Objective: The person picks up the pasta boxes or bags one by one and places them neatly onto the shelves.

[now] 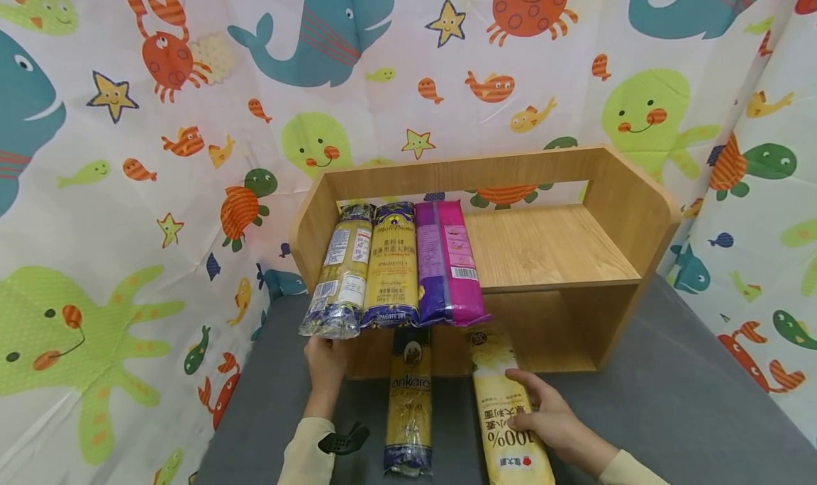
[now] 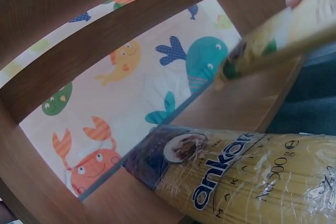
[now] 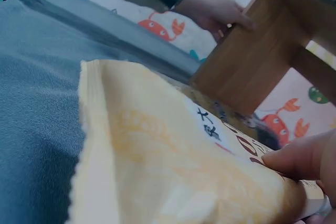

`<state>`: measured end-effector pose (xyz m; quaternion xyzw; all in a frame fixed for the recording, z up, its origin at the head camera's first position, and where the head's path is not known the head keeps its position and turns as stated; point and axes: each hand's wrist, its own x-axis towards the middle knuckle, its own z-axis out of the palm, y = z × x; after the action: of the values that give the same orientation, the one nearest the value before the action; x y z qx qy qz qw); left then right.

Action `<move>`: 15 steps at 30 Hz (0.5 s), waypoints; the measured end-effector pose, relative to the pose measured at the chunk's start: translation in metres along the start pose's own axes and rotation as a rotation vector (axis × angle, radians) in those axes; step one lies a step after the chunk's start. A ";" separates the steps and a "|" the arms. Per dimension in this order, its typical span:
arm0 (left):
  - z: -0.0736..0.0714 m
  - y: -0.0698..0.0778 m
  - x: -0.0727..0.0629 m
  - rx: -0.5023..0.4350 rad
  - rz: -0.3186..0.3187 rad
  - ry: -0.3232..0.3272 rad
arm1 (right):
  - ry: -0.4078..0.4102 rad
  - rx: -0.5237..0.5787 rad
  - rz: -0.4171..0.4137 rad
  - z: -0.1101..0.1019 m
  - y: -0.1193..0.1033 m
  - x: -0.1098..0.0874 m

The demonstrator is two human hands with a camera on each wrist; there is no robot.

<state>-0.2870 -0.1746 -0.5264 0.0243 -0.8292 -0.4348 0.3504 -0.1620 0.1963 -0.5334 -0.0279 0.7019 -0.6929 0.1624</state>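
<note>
My right hand [image 1: 550,413] grips a pale yellow packet of spaghetti [image 1: 501,400] by its side, thumb across the printed front. The packet's far end lies at the lower compartment of the wooden shelf [image 1: 549,247] and appears raised in the left wrist view. With my left hand [image 1: 327,361] I hold the front edge of the shelf's left side panel [image 3: 252,51]; the upper packets partly hide those fingers from above. Between both hands a clear "ankara" packet of spaghetti [image 1: 408,407] lies with its dark end in the lower compartment.
On the upper board lie a clear spaghetti packet [image 1: 341,272], a yellow and blue spaghetti packet [image 1: 391,265] and a pink and purple packet [image 1: 449,261], their ends overhanging the front. A grey cloth [image 1: 255,400] covers the table. Behind hangs a sea-animal curtain [image 1: 408,109].
</note>
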 end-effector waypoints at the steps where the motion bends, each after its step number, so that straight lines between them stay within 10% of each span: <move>1: 0.000 0.000 0.000 0.000 0.004 0.001 | -0.013 0.012 0.000 -0.004 -0.002 -0.004; 15: 0.000 -0.003 0.001 0.001 0.045 0.040 | -0.325 0.288 0.020 -0.070 -0.029 -0.070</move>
<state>-0.2885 -0.1772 -0.5281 0.0145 -0.8226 -0.4257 0.3767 -0.1199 0.2816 -0.4922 -0.1090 0.5603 -0.7709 0.2828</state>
